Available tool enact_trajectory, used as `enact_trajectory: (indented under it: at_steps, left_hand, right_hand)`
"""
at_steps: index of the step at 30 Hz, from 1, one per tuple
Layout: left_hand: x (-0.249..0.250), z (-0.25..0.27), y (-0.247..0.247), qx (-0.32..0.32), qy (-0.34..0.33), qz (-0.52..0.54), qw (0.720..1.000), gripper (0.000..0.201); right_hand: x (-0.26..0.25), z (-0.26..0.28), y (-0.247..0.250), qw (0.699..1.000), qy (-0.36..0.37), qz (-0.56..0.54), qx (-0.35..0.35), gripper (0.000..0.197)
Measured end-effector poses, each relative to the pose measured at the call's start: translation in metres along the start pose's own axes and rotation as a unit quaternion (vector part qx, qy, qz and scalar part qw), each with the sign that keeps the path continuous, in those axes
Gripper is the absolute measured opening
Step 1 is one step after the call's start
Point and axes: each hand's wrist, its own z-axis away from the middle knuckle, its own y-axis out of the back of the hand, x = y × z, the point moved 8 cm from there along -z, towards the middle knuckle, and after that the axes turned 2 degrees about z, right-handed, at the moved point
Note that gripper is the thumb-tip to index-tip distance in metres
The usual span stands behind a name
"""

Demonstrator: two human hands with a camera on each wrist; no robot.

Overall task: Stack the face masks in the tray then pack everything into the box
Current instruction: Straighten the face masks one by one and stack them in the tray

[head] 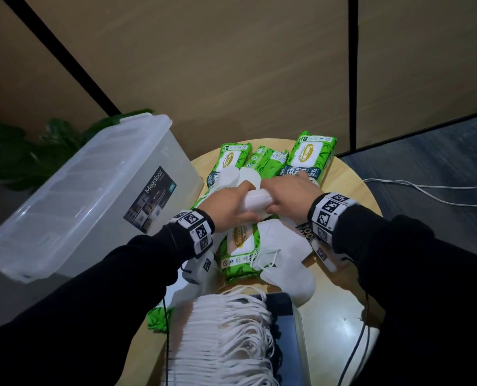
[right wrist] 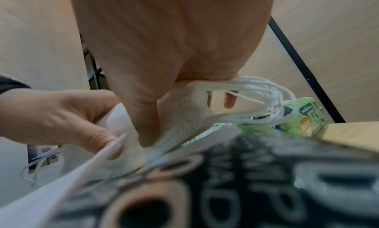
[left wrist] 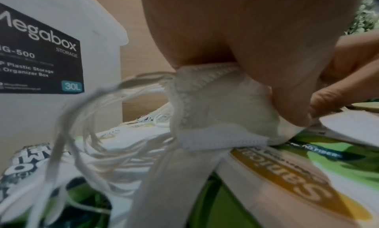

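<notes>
Both hands grip one small bundle of face masks (head: 255, 203) over the middle of the round table (head: 351, 190): the left hand (head: 226, 207) curls round its left end, the right hand (head: 286, 195) round its right end, above the wipe packs (head: 311, 154). The likeliest slip is a tangle, since the ear loops (left wrist: 86, 118) hang loose below the bundle and could snag on the loose masks (head: 284, 254) lying on the packs nearer the front edge, dragging them off. A squeeze at the ends alone could also let the middle masks fan out and drop. The tray (head: 287, 324) at the table's front edge already holds a long row of masks (head: 226, 338), so a careless set-down may push that row askew. The box (head: 73, 199), its lid still on, stands past the table's left edge. The table is pale wood; behind it are beige wall panels with dark seams, a green plant at the left and a grey floor with a cable at the right
</notes>
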Motion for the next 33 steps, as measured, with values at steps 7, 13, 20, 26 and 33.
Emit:
enact_trajectory:
  at_steps: [7,13,20,26,33]
  left_hand:
    - [0.004,0.006,0.01,0.026,0.006,-0.035,0.999,0.051]
    - [-0.024,0.045,0.063,0.041,0.018,0.079,0.996,0.051]
    - [-0.07,0.103,0.07,0.023,0.049,0.211,0.976,0.054]
    - [-0.079,0.124,0.041,-0.011,0.051,0.288,0.956,0.051]
    - [-0.11,0.14,0.02,-0.006,0.07,0.311,0.948,0.058]
  right_hand:
    - [-0.003,0.003,0.013,0.999,0.002,-0.034,0.024,0.03]
    - [0.016,0.017,0.045,0.933,-0.087,-0.33,0.112,0.036]
    - [-0.019,0.015,0.047,0.611,-0.088,-0.787,0.024,0.026]
    - [-0.039,0.01,0.035,0.623,-0.15,-0.768,-0.015,0.034]
    - [-0.032,0.006,0.03,0.737,-0.21,-0.633,0.115,0.026]
